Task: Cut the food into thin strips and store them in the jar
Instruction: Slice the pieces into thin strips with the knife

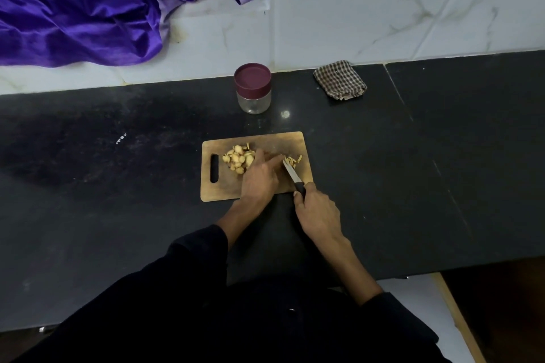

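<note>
1. A wooden cutting board (224,186) is lying on the dark countertop (118,215), its handle slot at the left end.
2. A heap of pale yellow food pieces (238,160) is resting on the board's left half, just beside the left hand.
3. A small scatter of thin strips (295,160) is lying on the board's right half, near the knife tip.
4. The left hand (259,180) is being laid palm down on the board, its fingers stretched forward towards the blade; whether a piece is being pressed under the fingertips cannot be told.
5. A knife (292,174) with a black handle is being gripped by the right hand (317,215), fingers curled round the handle, with the blade angled up and left onto the board.
6. The blade's tip is being held just beside the left hand's fingertips.
7. A clear jar (253,100) is standing upright beyond the board, well apart from it, with its maroon lid (252,76) on.
8. A folded checked cloth (340,79) is lying to the right of the jar, against the marble wall (383,3).
9. Purple fabric (88,9) is being draped over the wall at upper left.
</note>
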Available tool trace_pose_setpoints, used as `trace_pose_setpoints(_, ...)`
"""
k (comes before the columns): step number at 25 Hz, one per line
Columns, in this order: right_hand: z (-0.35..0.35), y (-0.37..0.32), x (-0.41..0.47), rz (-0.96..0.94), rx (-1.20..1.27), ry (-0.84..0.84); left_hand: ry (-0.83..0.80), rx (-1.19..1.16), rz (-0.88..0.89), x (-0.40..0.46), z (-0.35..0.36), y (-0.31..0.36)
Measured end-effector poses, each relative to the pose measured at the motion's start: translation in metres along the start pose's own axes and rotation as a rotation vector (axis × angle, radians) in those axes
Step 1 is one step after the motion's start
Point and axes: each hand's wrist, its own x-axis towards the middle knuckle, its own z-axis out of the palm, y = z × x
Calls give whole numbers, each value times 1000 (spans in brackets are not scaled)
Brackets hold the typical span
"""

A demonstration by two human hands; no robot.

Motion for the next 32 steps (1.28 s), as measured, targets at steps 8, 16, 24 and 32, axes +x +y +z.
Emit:
trace_pose_setpoints(8, -3, 2, -2, -20, -11, -14, -102, 158, 138, 14, -15, -1)
trace_pose_setpoints(16, -4, -2, -1, -15, -26, -31, -139, 148, 147, 11, -21, -5)
trace_pose_setpoints(24, -2, 5, 7, -7, 111, -53, -54, 22, 4, 11, -31, -19)
trace_pose_setpoints(32, 8, -8, 21, -4, 400, -177, 242, -269, -276, -38, -43, -68)
